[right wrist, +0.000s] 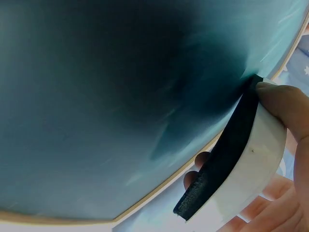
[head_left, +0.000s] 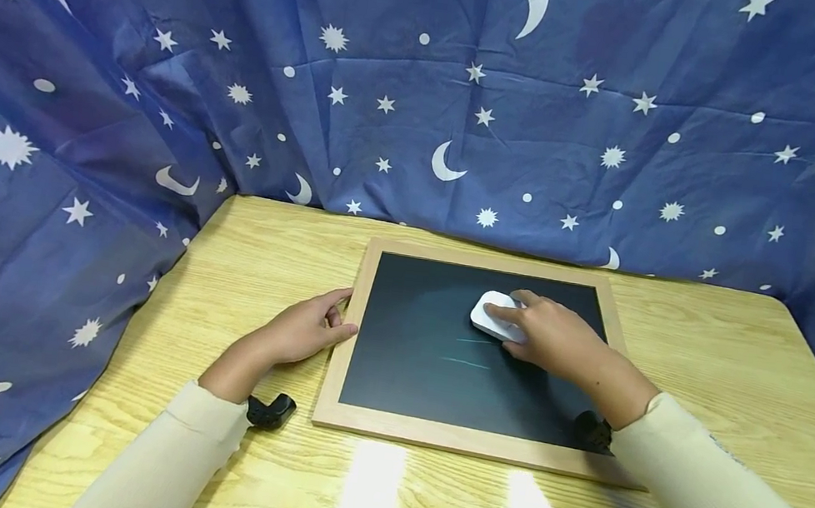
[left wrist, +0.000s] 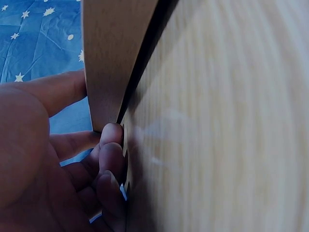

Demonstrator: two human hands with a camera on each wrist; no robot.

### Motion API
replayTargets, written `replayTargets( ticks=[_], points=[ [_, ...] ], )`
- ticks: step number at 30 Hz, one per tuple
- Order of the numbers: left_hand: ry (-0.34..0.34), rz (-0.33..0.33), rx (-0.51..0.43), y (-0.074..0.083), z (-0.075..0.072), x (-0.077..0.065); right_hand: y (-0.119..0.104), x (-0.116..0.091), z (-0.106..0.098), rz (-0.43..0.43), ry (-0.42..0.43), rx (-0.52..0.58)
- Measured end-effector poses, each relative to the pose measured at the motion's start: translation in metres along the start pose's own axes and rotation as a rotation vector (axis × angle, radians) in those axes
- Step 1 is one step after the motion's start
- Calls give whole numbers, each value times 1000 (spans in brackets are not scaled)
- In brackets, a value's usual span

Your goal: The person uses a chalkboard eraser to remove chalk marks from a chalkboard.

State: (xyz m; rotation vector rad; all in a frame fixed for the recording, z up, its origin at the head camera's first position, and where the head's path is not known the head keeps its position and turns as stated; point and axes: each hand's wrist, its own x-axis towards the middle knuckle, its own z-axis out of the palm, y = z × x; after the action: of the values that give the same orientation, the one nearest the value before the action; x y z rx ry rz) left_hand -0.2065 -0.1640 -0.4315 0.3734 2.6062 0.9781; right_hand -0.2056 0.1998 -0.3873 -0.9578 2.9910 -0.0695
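A small chalkboard (head_left: pixel 401 379) with a pale wooden frame lies on the table, two faint chalk lines (head_left: pixel 465 363) near its middle. My right hand (head_left: pixel 557 334) grips a white chalkboard eraser (head_left: pixel 495 310) over the upper part of the black surface. In the right wrist view the eraser's dark felt (right wrist: pixel 217 169) faces the board, its upper end right at the surface, and faint smears show around it. At the frame's left side, my left hand (head_left: pixel 304 330) holds the edge. The left wrist view shows its thumb (left wrist: pixel 67 89) on the frame and the other fingers curled at the lower edge.
The board rests on a light wood-grain table (head_left: pixel 286 257). Behind and to the left hangs a blue curtain (head_left: pixel 397 77) with white stars and moons. A black wrist device (head_left: pixel 271 412) sits at the left cuff, another (head_left: pixel 591 428) by the right.
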Motion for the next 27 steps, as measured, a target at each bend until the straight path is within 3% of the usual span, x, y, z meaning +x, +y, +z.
replayTargets(
  ticks=[6, 11, 19, 27],
  points=[
    [6, -13, 1, -6, 1, -1, 16, -25, -1, 56, -9, -3],
    [13, -7, 5, -7, 0, -1, 18, -31, -4, 69, -7, 13],
    [10, -9, 14, -6, -1, 0, 11, -21, -5, 88, -36, 37],
    [5, -11, 4, -4, 1, 2, -9, -1, -1, 35, -28, 29]
  ],
)
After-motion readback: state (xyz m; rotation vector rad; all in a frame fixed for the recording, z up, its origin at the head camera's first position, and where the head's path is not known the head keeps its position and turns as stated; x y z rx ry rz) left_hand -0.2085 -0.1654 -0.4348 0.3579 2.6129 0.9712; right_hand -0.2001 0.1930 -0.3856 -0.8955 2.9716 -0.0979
